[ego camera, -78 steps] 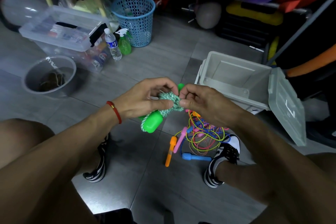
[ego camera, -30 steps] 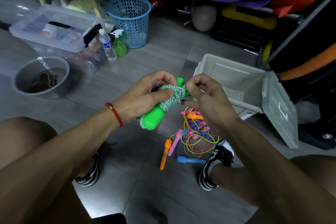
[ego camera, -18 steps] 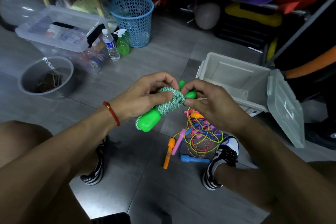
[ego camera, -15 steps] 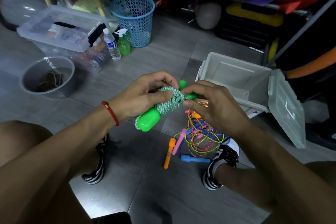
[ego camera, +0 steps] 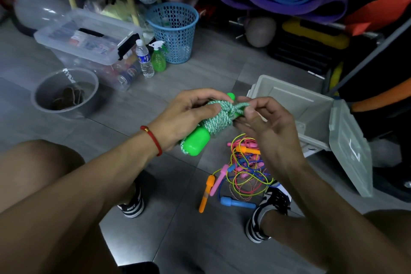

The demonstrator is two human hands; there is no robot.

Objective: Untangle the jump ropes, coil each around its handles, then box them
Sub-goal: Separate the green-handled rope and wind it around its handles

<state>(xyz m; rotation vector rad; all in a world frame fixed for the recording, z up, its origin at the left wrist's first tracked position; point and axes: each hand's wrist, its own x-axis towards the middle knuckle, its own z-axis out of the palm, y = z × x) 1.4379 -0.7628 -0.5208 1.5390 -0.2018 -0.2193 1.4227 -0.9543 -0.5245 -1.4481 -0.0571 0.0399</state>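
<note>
Head view, only one. Landmark = grey box (ego camera: 295, 107), lid open and hanging off its right side, sitting on the tiled floor (ego camera: 200, 69).

Left hand (ego camera: 189, 115): fingers curled round the green jump rope (ego camera: 213, 121), just left of the box's near-left corner and held up off the floor. Thumb lies across the wound green-white cord. Fat green handle end (ego camera: 196, 143) sticks out below the palm, second green tip shows above the fingers.

Right hand (ego camera: 264, 127): thumb and forefinger pinch a loop of that same cord at the top of the bundle, right in front of the box's left wall. Other fingers loosely curled, holding nothing.

Cord is wrapped round the handles in several turns; can't tell if the end is tucked.

Tangled pile of ropes (ego camera: 242, 173): on the floor just in front of the box, toward the person. Yellow, pink, blue, red cords mixed, with orange, pink and blue handles poking out. Right shoe (ego camera: 266, 209) touches its near-right edge.

Far left of the box: blue mesh basket (ego camera: 173, 31), green spray bottle (ego camera: 158, 58), water bottle (ego camera: 144, 59), clear storage bin (ego camera: 89, 44), round grey tub (ego camera: 64, 93).
</note>
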